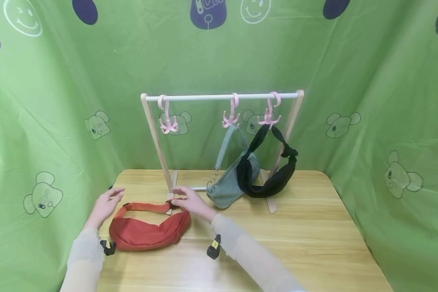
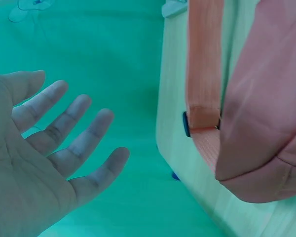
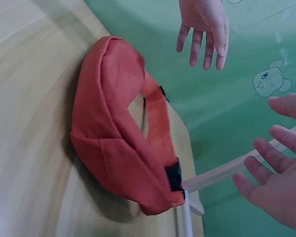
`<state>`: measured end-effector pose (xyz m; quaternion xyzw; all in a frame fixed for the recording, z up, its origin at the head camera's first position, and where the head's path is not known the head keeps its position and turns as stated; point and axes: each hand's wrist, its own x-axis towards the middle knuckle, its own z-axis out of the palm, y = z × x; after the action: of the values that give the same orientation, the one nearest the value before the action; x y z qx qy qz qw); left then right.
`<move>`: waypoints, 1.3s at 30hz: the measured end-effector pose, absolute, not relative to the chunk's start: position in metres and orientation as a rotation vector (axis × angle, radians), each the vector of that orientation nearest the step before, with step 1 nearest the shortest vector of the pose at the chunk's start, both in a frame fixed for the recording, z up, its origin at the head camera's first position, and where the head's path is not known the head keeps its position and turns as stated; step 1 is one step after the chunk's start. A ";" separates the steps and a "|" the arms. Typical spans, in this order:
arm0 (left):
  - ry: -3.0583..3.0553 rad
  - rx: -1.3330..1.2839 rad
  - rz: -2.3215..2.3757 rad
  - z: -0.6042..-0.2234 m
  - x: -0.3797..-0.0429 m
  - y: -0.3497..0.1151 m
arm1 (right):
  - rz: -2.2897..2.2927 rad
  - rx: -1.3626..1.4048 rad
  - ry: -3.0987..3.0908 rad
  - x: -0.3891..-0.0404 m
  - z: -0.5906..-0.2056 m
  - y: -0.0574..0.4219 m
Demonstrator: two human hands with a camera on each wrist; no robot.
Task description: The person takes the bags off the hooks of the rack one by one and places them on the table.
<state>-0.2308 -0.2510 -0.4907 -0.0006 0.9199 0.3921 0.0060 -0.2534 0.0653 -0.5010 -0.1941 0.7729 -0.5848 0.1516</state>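
Note:
A red waist bag (image 1: pixel 149 233) with an orange strap (image 1: pixel 146 207) lies on the wooden table, its strap looped behind it. My left hand (image 1: pixel 105 206) hovers at the bag's left end, fingers spread and holding nothing, as the left wrist view also shows. Above the strap's right end, near the dark buckle (image 3: pixel 174 177), is my right hand (image 1: pixel 192 201); in the right wrist view its fingers are apart and hold nothing. A grey-blue shoulder bag (image 1: pixel 224 188) and a black knotted bag (image 1: pixel 268 188) hang from pink hooks on the rack behind.
The rack has a white bar (image 1: pixel 197 97) on wooden legs. Its left pink hook (image 1: pixel 168 121) carries no bag. One wooden foot (image 1: pixel 271 202) sticks out toward the front right. Green printed cloth (image 1: pixel 387 101) surrounds the table (image 1: pixel 314 239) at the back and sides.

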 end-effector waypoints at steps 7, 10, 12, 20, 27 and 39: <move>2.926 0.042 1.252 -0.479 -0.229 -0.242 | -1.656 -0.646 2.285 -0.256 -0.488 0.074; 2.937 0.047 1.264 -0.476 -0.228 -0.238 | -1.669 -0.684 2.294 -0.259 -0.480 0.078; 2.943 0.047 1.277 -0.473 -0.228 -0.235 | -1.676 -0.699 2.298 -0.261 -0.474 0.083; 2.987 0.017 1.328 -0.465 -0.223 -0.222 | -1.678 -0.748 2.379 -0.269 -0.440 0.105; 3.007 0.004 1.516 -0.466 -0.222 -0.210 | -1.632 -0.779 2.466 -0.275 -0.406 0.119; 2.943 0.055 1.757 -0.454 -0.225 -0.177 | -1.669 -0.842 2.577 -0.287 -0.348 0.147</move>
<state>-0.2247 -0.1775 -0.4536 0.0159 0.8496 0.5075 -0.1427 -0.2866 0.1470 -0.3483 -0.2645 0.8092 -0.5243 -0.0210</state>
